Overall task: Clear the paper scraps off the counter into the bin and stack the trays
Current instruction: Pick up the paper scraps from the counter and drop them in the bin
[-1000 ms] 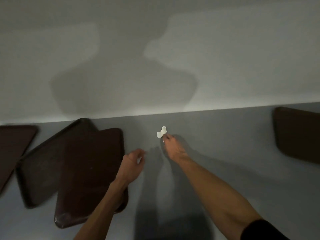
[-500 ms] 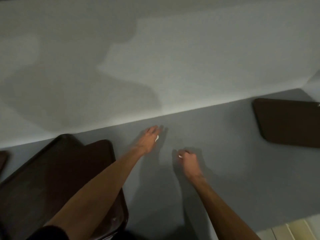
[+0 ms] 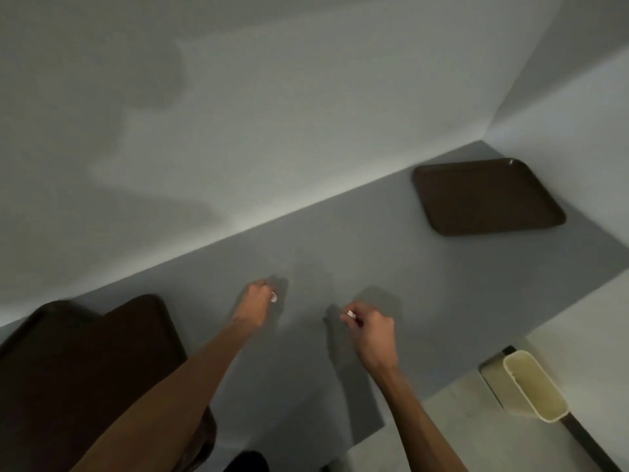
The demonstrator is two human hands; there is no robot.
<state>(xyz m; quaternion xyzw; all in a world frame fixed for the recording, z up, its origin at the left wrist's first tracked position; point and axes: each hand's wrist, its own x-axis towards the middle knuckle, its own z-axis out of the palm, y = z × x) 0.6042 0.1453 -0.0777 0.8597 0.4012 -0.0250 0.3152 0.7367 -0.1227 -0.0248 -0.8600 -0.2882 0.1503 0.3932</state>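
My left hand reaches across the grey counter with its fingers curled round a small white paper scrap. To its right, my right hand pinches another white paper scrap just above the counter. Two dark brown trays lie overlapped at the lower left, partly under my left forearm. A single brown tray sits at the far right near the wall corner. A cream bin stands on the floor below the counter's right end.
A pale wall runs behind the counter and meets a side wall at the right. Light floor shows beyond the counter's front edge at the lower right. A dark strip runs along the floor beside the bin.
My view has swung right, bringing the whole right tray and the bin into sight. My left hand has closed on the scrap it reached for. My right hand still holds its scrap.
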